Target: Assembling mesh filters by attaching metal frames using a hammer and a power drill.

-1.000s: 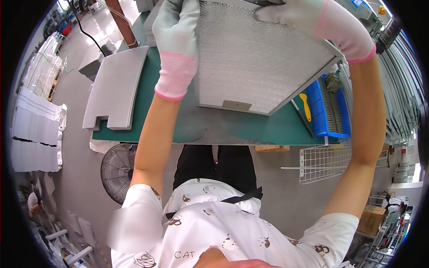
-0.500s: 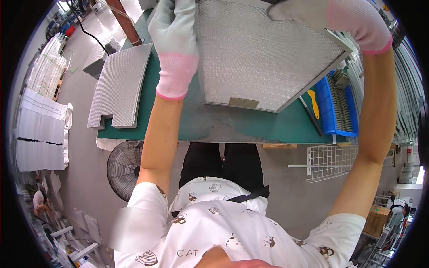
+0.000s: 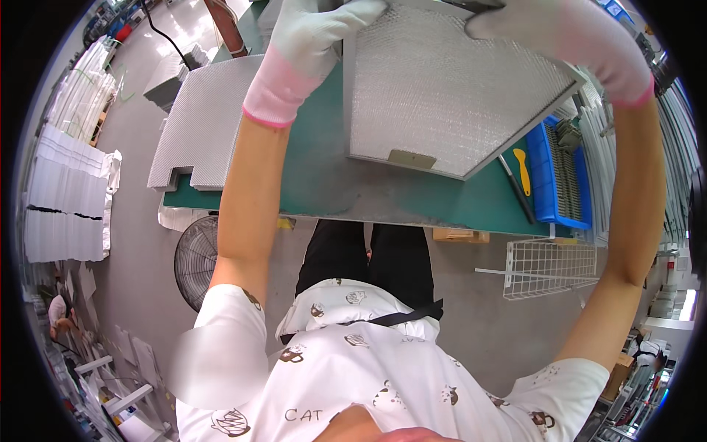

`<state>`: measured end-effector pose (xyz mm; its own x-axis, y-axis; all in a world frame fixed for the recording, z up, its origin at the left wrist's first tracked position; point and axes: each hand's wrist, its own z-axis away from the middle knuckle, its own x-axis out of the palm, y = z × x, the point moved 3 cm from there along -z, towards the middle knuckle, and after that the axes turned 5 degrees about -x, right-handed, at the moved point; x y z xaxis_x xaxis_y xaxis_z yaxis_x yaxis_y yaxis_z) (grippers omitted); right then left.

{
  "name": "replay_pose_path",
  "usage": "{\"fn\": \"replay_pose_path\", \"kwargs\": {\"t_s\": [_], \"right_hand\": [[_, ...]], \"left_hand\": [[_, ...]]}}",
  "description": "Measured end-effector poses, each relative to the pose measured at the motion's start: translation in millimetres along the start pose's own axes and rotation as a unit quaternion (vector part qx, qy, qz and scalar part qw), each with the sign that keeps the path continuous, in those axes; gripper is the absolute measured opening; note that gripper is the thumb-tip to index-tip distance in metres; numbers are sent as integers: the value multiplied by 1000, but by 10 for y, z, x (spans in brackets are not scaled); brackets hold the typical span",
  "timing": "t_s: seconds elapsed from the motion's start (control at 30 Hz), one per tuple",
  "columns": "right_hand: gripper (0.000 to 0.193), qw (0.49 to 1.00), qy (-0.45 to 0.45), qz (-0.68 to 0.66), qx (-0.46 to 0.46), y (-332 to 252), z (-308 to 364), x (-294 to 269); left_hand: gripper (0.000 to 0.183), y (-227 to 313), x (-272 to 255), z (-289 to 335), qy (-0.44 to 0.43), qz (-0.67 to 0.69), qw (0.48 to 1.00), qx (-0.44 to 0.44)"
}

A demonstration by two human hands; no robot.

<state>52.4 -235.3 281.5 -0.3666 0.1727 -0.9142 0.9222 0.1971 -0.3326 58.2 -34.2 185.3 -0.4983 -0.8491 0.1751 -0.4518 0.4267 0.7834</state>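
At the top centre of the frame both gloved hands hold a framed metal mesh filter [image 3: 449, 88] tilted above the green bench [image 3: 324, 177]. The left hand [image 3: 313, 44], upper left of centre, is curled over the filter's upper left corner, fingers bent onto the frame edge. The right hand [image 3: 560, 37], upper right, lies across the filter's top right edge with fingers closed on it; the fingertips run out of the frame's top, so how far they wrap cannot be told. A small flat tab [image 3: 412, 158] sits on the filter's lower edge, just above the bench surface.

Left of the left forearm, a stack of grey mesh sheets [image 3: 199, 125] with a notched lower edge lies on the bench, its corner overhanging the bench rim. Right of the filter, a yellow scraper [image 3: 522, 171] and a dark rod [image 3: 517, 190] lie on the bench, just beside a blue bin [image 3: 563, 177] filled with metal parts. Below the bench, a fan [image 3: 195, 269] stands on the floor at lower left, and a white wire rack [image 3: 549, 269] sits at right of centre. White stacked sheets [image 3: 62, 195] lie along the left edge of the frame.
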Motion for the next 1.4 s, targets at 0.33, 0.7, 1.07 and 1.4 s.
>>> {"fn": "replay_pose_path", "kwargs": {"t_s": [0.33, 0.7, 1.07, 1.4], "right_hand": [[28, 858, 143, 292, 397, -413, -282, 530], [38, 646, 699, 56, 300, 51, 584, 2112], [19, 550, 65, 372, 745, -571, 2428, 2955], [55, 455, 750, -360, 318, -595, 301, 2269]], "left_hand": [[21, -252, 74, 340, 210, -153, 964, 51], [18, -147, 819, -132, -187, -583, 760, 218], [66, -635, 1031, 267, 69, -733, 656, 168], [53, -906, 906, -68, 126, -733, 643, 184]]}}
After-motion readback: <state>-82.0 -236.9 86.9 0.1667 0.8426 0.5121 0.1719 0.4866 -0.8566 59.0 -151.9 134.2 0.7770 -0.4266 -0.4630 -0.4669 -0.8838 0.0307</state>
